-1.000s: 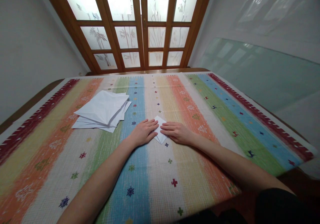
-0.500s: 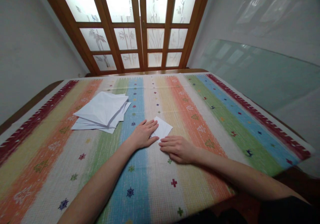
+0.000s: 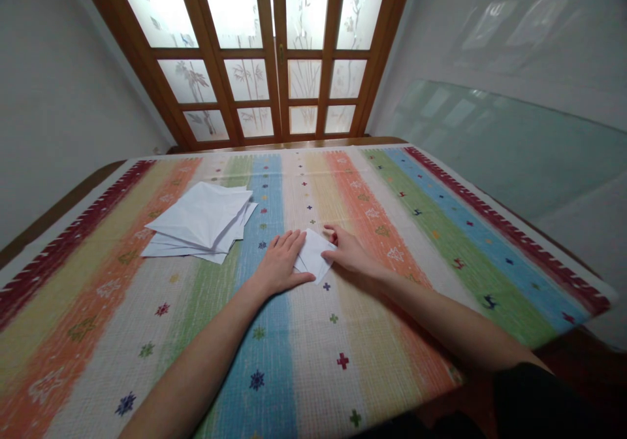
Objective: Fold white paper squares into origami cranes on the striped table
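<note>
A small folded white paper (image 3: 314, 256) lies on the striped tablecloth (image 3: 392, 243) in front of me. My left hand (image 3: 281, 262) lies flat on the paper's left part, fingers stretched out and pointing away from me. My right hand (image 3: 349, 251) is at the paper's right edge with its fingers curled, pinching that edge. A loose stack of white paper sheets (image 3: 203, 220) rests on the cloth to the left of my left hand, apart from it.
The table's wooden rim (image 3: 59, 207) shows at the left and far side. A wooden door with frosted glass panes (image 3: 274, 53) stands beyond the table. A glass sheet (image 3: 514, 145) leans along the wall on the right.
My right hand moved from the cloth below the paper up to the paper's right edge and closed on it. The left hand stayed pressed on the paper.
</note>
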Motion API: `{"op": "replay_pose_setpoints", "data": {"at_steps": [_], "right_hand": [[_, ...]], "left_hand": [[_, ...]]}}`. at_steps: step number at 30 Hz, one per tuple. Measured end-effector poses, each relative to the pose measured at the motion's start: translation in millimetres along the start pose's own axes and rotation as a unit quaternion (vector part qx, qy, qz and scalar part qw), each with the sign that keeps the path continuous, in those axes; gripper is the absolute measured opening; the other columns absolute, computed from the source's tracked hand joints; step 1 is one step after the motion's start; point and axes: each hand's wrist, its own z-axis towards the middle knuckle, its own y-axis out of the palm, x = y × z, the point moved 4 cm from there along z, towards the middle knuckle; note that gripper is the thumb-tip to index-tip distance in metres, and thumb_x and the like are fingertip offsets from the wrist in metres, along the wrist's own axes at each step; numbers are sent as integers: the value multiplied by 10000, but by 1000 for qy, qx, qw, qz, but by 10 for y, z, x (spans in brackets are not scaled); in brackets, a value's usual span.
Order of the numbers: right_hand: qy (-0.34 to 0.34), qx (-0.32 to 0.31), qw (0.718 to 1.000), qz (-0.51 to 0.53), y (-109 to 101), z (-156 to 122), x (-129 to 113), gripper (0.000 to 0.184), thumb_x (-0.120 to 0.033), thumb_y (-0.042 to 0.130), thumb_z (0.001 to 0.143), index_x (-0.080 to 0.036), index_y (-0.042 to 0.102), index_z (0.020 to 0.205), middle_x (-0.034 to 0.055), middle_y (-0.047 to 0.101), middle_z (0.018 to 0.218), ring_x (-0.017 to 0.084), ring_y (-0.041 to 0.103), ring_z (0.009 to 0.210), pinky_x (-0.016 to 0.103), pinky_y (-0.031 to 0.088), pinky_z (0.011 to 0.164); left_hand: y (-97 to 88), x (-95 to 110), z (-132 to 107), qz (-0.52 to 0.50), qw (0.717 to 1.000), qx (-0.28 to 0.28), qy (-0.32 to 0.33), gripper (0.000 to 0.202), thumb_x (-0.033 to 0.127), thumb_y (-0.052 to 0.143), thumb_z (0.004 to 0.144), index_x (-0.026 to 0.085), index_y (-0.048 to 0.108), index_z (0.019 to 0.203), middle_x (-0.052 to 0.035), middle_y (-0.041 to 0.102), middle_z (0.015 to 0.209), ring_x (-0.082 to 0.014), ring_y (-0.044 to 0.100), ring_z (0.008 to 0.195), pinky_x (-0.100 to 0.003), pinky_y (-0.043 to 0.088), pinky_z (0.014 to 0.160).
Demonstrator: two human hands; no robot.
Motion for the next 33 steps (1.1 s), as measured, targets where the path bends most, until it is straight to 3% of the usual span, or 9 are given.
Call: {"op": "replay_pose_setpoints", "data": {"at_steps": [5,8,10,13,17,20,25,29,33], "right_hand": [[-21,-70,991,113,-25,114,-82,169,-102,613,686,-156,689,827,42,681,737,162,604,639,268,449,575],[-96,62,991,68,-256,109,-223,94,-181,597,772,-173,683,809,32,657,730,157,580,649,273,434,601],[-174,156,972,-27,-366,36,-320,125,-203,571,821,-189,690,854,43,640,757,170,568,704,292,428,655],[-269,140,936,-177,-264,-107,-382,143,-248,565,862,-186,694,872,78,634,777,208,550,771,334,413,709],[-325,-7,923,-206,13,-266,-308,290,-459,613,849,-190,684,932,90,654,888,230,558,838,374,427,779],[-282,34,954,-100,-60,-257,-194,345,-451,575,869,-188,641,1082,112,649,1027,246,575,956,406,443,856],[-73,176,981,32,-362,-86,216,272,-266,474,866,-166,602,1085,130,657,1043,246,609,944,423,480,839],[-20,105,993,46,-349,-4,363,306,-232,571,777,-142,606,1067,109,672,953,218,629,846,387,492,792],[-49,71,995,60,-283,-27,210,261,-293,635,779,-173,633,1011,61,680,914,180,612,800,327,474,747]], "left_hand": [[-7,-113,11,-77,992,97,-8,932,483,695,729,167,224,1468,-203,451,1422,-341,446,1302,-539,355,1062],[-88,-204,-11,-112,970,215,-32,819,400,615,821,161,182,1474,-212,435,1419,-314,445,1302,-520,370,1058],[-154,-232,-41,-108,952,283,-42,721,311,561,854,165,207,1465,-199,433,1415,-297,425,1316,-513,355,1073],[-230,-196,-77,-81,940,329,-26,562,192,471,865,176,327,1408,-162,474,1373,-271,440,1295,-498,354,1075],[-204,-87,-49,-45,967,250,22,429,258,441,907,162,438,1325,-164,494,1368,-276,460,1278,-486,377,1052],[-117,-35,-3,-24,987,151,43,570,437,524,882,126,421,1349,-208,457,1414,-319,434,1308,-497,372,1057],[-32,-51,37,-23,997,69,13,833,581,620,779,122,338,1413,-243,372,1477,-352,419,1332,-514,367,1063],[-24,-49,40,-42,998,51,8,913,568,675,735,157,279,1447,-234,328,1507,-350,411,1343,-512,367,1066],[-51,-43,33,-57,997,58,10,955,577,691,710,157,265,1455,-233,349,1496,-350,406,1347,-518,361,1071]]}}
